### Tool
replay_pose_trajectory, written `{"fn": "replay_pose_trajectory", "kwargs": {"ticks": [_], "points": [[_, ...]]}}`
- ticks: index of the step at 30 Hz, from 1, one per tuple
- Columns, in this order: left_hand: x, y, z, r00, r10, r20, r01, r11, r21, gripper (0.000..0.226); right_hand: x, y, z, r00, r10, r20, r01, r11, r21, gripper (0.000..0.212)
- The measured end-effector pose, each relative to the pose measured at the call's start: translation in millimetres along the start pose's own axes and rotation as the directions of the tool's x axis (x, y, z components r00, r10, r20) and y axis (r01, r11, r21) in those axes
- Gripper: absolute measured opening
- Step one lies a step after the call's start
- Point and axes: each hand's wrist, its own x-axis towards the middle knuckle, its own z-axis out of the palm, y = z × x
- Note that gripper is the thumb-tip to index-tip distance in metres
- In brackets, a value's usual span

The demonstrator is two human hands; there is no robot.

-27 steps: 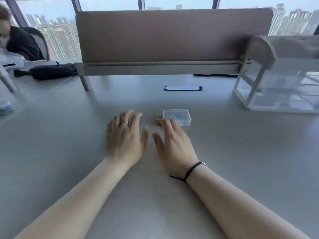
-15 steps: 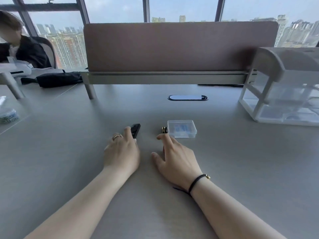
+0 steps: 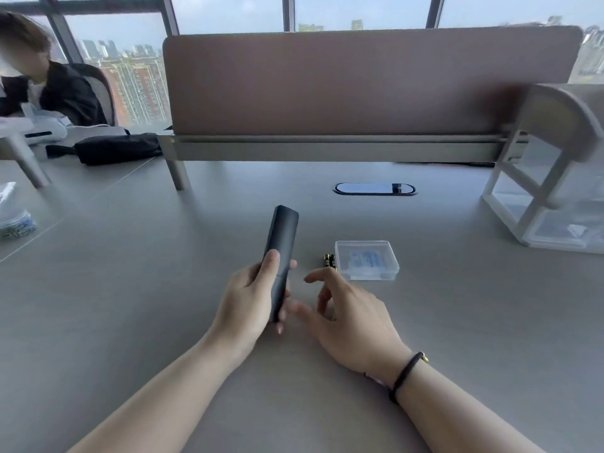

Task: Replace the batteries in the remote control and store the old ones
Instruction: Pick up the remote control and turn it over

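Your left hand (image 3: 248, 295) grips the long, dark grey plastic remote control (image 3: 281, 256), lifted clear of the grey desk (image 3: 130, 305), thumb along its face. Your right hand (image 3: 346, 315) hovers beside it, fingers loosely spread, holding nothing. Just beyond, two black-and-gold batteries (image 3: 329, 260) lie against the clear plastic lidded box (image 3: 366, 259).

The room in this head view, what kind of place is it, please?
Probably a high-rise shared office: a brown fabric desk divider, an oval cable port in the long grey table, and tall windows over city towers.
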Motion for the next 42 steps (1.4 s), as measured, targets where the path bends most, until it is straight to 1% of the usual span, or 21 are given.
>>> {"fn": "replay_pose_trajectory", "kwargs": {"ticks": [1, 3, 8, 10, 13, 16, 19, 24, 29, 36, 38, 42], "points": [[-2.8, 2.3, 0.2, 0.999, -0.036, 0.039, 0.037, 0.999, -0.030, 0.040, 0.5, 0.0, -0.8, 1.000, 0.005, 0.000, -0.005, 1.000, 0.003, 0.043], [-6.1, 6.0, 0.4, 0.993, -0.064, 0.098, 0.070, 0.996, -0.061, 0.041, 2.0, -0.1, -1.9, 1.000, 0.012, 0.011, -0.012, 1.000, 0.013, 0.041], [-9.2, 10.1, 4.7, 0.986, -0.062, 0.157, 0.069, 0.997, -0.039, 0.042, 4.0, 2.8, -2.5, 0.999, 0.023, 0.032, -0.025, 0.998, 0.064, 0.039], [-11.1, 8.7, 8.7, 0.985, -0.055, 0.164, 0.061, 0.998, -0.031, 0.040, 4.6, 3.9, -2.0, 0.999, 0.016, 0.037, -0.019, 0.996, 0.083, 0.035], [-13.2, 3.5, 14.1, 0.983, -0.008, 0.181, 0.005, 1.000, 0.018, 0.035, 4.4, 5.5, -1.1, 1.000, 0.009, 0.020, -0.011, 0.994, 0.112, 0.030], [-13.7, 2.5, 14.6, 0.981, 0.002, 0.193, -0.006, 1.000, 0.024, 0.034, 4.1, 6.6, -1.2, 1.000, 0.008, 0.016, -0.010, 0.991, 0.135, 0.031], [-13.9, 2.1, 14.5, 0.982, 0.000, 0.188, -0.007, 0.999, 0.038, 0.040, 3.7, 9.5, -0.8, 1.000, -0.002, 0.010, 0.000, 0.985, 0.171, 0.033], [-15.4, 2.3, 15.6, 0.977, 0.019, 0.210, -0.027, 0.999, 0.036, 0.031, 5.1, 9.8, -0.1, 1.000, -0.003, 0.006, 0.002, 0.974, 0.227, 0.037], [-18.4, 3.4, 15.9, 0.970, 0.023, 0.242, -0.037, 0.998, 0.052, 0.030, 2.7, 7.1, -2.8, 0.999, -0.029, 0.024, 0.021, 0.964, 0.264, 0.026], [-19.5, 2.4, 19.2, 0.964, 0.024, 0.267, -0.019, 1.000, -0.020, 0.029, 0.2, 5.2, -4.4, 0.998, -0.043, 0.055, 0.021, 0.934, 0.357, 0.020], [-21.7, 3.1, 19.4, 0.968, 0.015, 0.251, -0.001, 0.999, -0.054, 0.026, -0.3, 4.6, -4.4, 0.998, -0.043, 0.054, 0.019, 0.923, 0.386, 0.016], [-25.6, 4.5, 20.2, 0.976, 0.000, 0.218, 0.023, 0.994, -0.105, 0.023, -1.5, 1.3, -3.6, 0.999, -0.028, 0.041, 0.010, 0.923, 0.384, 0.025]]}}
